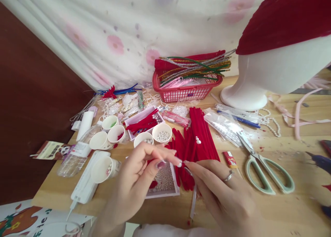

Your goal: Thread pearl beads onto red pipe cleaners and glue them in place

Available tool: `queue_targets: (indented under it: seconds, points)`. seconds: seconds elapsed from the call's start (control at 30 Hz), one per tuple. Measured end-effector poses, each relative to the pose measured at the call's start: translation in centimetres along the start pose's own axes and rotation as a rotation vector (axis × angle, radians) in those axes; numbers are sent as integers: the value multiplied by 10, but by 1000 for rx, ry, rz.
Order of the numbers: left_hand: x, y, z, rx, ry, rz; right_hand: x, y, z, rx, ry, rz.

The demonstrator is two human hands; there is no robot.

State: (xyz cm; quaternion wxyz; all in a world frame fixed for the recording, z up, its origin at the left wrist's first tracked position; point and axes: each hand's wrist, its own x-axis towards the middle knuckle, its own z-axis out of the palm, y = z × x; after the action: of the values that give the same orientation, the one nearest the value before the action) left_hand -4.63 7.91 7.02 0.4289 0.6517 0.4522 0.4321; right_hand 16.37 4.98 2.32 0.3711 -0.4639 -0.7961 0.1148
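Observation:
My left hand (141, 178) is over a white tray of small pearl beads (165, 182), its thumb and index finger apart and nothing plainly held between them. Its index fingertip comes very close to the fingertips of my right hand (219, 187). On that hand the thumb and fingers are pinched together; whatever is between them is too small to make out. Behind both hands lie bundles of red fuzzy stems (200, 126), with a small cluster of white pearls (198, 140) on top. A thin pale strip (193, 202) shows below my right fingertips.
Scissors (258, 157) and a red lighter (229, 159) lie at the right. Paper cups of beads (162, 133) and a plastic bottle (77, 154) stand left. Behind are a red basket (186, 92) of glittery stems and a white mannequin head (245, 82) with a red covering.

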Motion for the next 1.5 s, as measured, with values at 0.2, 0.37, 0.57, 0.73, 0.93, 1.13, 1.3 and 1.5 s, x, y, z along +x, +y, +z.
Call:
queue_targets:
  seconds: [0.2,0.37,0.57,0.73,0.93,1.13,1.3,1.5]
  points:
    - [-7,-18,-11,-294,307,36,0,0,3,-24,83,98]
    - [-9,-25,-15,-312,482,-72,3,-4,2,37,162,161]
    - [-8,-20,5,-326,412,-192,1,-5,3,24,176,198]
    - [-3,-17,16,-143,133,-85,-1,-6,3,-15,195,237]
    - [15,-10,10,453,79,416,-1,-7,1,-32,150,144]
    - [20,-7,18,553,42,455,2,-7,1,-37,136,127]
    - [23,-8,24,525,39,423,4,-6,1,-43,118,117]
    - [19,-3,21,377,70,368,3,-6,2,-20,98,119]
